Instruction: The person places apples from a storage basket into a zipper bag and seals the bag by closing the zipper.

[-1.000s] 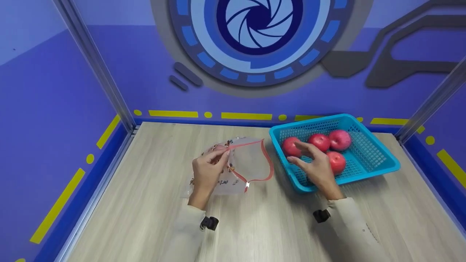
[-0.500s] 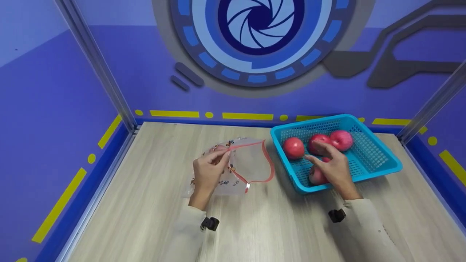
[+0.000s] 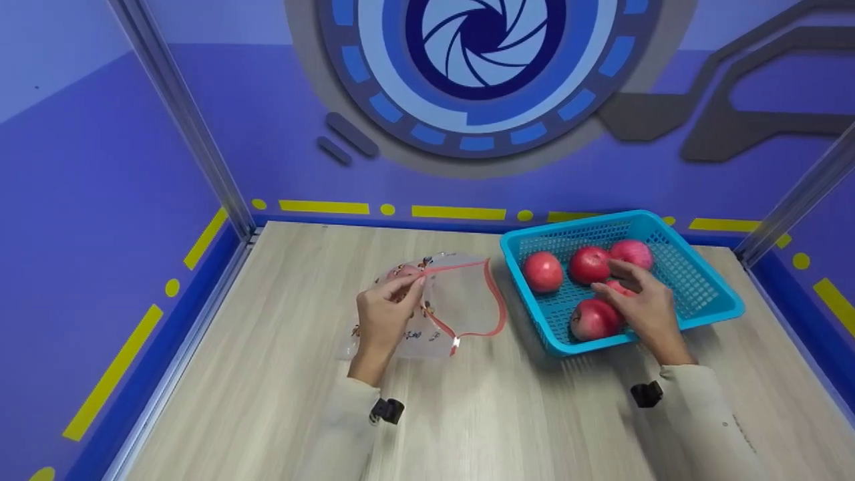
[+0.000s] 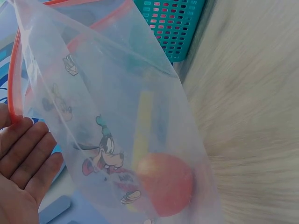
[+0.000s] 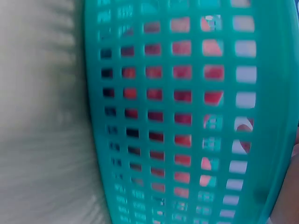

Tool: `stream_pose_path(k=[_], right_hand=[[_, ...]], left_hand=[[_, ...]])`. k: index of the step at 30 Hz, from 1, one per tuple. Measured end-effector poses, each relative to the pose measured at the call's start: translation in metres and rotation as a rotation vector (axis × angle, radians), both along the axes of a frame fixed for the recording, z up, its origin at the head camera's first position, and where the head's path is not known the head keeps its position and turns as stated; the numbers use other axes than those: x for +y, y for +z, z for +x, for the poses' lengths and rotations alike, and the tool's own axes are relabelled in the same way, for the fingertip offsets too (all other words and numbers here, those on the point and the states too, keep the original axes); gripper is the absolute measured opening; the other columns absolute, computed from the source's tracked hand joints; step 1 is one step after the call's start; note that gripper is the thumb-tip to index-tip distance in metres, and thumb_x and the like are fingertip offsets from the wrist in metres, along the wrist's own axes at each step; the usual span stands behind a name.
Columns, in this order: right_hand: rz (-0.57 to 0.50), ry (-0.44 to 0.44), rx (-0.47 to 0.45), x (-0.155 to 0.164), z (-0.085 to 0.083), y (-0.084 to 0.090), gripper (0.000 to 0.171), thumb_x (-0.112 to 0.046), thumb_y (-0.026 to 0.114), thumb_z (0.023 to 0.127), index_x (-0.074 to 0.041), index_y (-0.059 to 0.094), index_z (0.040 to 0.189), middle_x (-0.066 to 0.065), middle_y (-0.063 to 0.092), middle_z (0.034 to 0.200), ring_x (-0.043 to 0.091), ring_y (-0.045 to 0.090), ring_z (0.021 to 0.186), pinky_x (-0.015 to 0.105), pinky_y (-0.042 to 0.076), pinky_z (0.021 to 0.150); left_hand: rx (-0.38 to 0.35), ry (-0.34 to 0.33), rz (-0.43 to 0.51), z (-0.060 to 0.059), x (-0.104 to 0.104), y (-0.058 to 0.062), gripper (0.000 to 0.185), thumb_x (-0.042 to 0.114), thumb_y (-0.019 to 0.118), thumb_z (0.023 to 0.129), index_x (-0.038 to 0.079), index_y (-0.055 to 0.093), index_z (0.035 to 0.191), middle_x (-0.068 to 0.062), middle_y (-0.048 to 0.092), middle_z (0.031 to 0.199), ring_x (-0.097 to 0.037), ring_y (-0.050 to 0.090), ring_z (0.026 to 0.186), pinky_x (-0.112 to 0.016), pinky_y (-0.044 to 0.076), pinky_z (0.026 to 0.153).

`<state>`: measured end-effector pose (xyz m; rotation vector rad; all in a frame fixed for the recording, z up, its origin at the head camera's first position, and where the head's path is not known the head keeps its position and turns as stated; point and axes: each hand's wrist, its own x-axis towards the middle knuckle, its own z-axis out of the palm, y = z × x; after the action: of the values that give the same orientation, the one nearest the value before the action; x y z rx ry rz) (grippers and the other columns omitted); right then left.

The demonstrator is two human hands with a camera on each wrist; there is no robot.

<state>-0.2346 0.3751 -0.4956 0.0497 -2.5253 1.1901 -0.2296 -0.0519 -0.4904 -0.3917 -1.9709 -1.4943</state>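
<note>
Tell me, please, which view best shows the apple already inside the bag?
The left wrist view: the apple shows plainly through the clear bag, low down. The head view gives only a pinkish patch behind the left hand; the right wrist view shows only the basket.

Six apples [image 3: 542,271], one basket [image 3: 708,286], one bag [image 3: 461,294]

Staged recording booth, purple printed wall panels [image 3: 100,167], metal corner posts [image 3: 180,113], wood-look tabletop [image 3: 280,374]

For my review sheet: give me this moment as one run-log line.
left hand: pinches zip bag rim, one apple inside | right hand: on apple in blue basket | grip: unclear
</note>
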Motion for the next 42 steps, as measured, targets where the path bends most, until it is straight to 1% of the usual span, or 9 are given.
stream_pose_path(k=[3,7,9,14,20,22,24,28,42], right_hand=[[0.009,-0.006,-0.023,0.006,0.000,0.001,0.067,-0.037,0.084,0.094,-0.006,0.059,0.148,0.015,0.064,0.144,0.037,0.062,0.128,0.023,0.052,0.101],[0.004,0.004,-0.043,0.012,-0.001,0.001,0.068,-0.036,0.083,0.094,-0.004,0.058,0.148,0.017,0.063,0.144,0.038,0.061,0.130,0.008,0.046,0.092],[0.009,0.010,-0.051,0.015,-0.002,0.002,0.068,-0.036,0.083,0.095,-0.004,0.058,0.149,0.017,0.063,0.145,0.038,0.060,0.131,0.010,0.047,0.094],[0.069,0.005,-0.072,0.024,-0.003,0.005,0.069,-0.038,0.082,0.095,-0.004,0.057,0.150,0.020,0.063,0.144,0.039,0.059,0.132,0.032,0.054,0.102],[0.058,0.056,-0.113,0.037,-0.007,0.005,0.074,-0.039,0.082,0.095,-0.002,0.053,0.153,0.022,0.061,0.146,0.045,0.058,0.132,0.006,0.046,0.088],[0.059,0.069,-0.138,0.039,-0.009,0.005,0.077,-0.040,0.081,0.096,0.000,0.051,0.154,0.024,0.060,0.147,0.047,0.059,0.130,0.012,0.050,0.091],[0.071,0.079,-0.168,0.041,-0.011,0.005,0.080,-0.043,0.080,0.096,0.001,0.048,0.155,0.027,0.057,0.149,0.049,0.060,0.129,0.025,0.054,0.096],[0.078,0.095,-0.229,0.042,-0.015,0.006,0.086,-0.045,0.079,0.096,0.002,0.043,0.158,0.030,0.052,0.152,0.052,0.057,0.131,0.051,0.049,0.101],[0.128,0.141,-0.380,0.046,-0.029,0.007,0.083,-0.027,0.081,0.097,0.010,0.038,0.157,0.037,0.044,0.154,0.057,0.044,0.137,0.065,0.046,0.106]], left_hand=[[0.009,0.001,-0.005,0.000,0.000,0.000,0.011,0.008,0.083,0.093,0.001,0.084,0.102,-0.003,0.077,0.082,-0.009,0.059,0.058,-0.015,0.044,0.052],[0.011,0.004,-0.026,0.000,0.000,0.002,0.012,0.008,0.084,0.093,0.001,0.084,0.103,-0.002,0.077,0.083,-0.009,0.059,0.062,-0.016,0.046,0.055],[0.006,0.003,-0.034,0.001,0.000,0.002,0.013,0.008,0.084,0.093,0.002,0.084,0.104,-0.002,0.078,0.085,-0.009,0.060,0.064,-0.017,0.047,0.056],[0.011,0.006,-0.045,0.001,0.000,0.002,0.013,0.010,0.084,0.093,0.002,0.084,0.104,-0.001,0.078,0.086,-0.009,0.059,0.066,-0.017,0.048,0.058],[0.067,0.029,-0.064,-0.001,0.001,0.000,0.012,0.007,0.085,0.091,0.000,0.084,0.101,-0.003,0.079,0.085,-0.010,0.060,0.065,-0.016,0.049,0.060],[0.087,0.039,-0.072,-0.001,0.001,-0.001,0.011,0.006,0.085,0.090,0.000,0.084,0.100,-0.004,0.079,0.086,-0.011,0.061,0.066,-0.015,0.050,0.062],[0.096,0.043,-0.074,-0.001,0.001,-0.001,0.010,0.005,0.085,0.090,0.000,0.084,0.099,-0.005,0.079,0.087,-0.011,0.062,0.066,-0.015,0.050,0.064],[0.093,0.043,-0.073,0.000,0.001,-0.001,0.010,0.006,0.085,0.090,0.001,0.084,0.100,-0.005,0.079,0.087,-0.011,0.062,0.066,-0.014,0.049,0.064],[0.090,0.047,-0.068,0.001,0.003,-0.003,0.008,0.006,0.085,0.091,0.002,0.085,0.098,-0.002,0.078,0.082,-0.009,0.061,0.063,-0.019,0.050,0.059]])
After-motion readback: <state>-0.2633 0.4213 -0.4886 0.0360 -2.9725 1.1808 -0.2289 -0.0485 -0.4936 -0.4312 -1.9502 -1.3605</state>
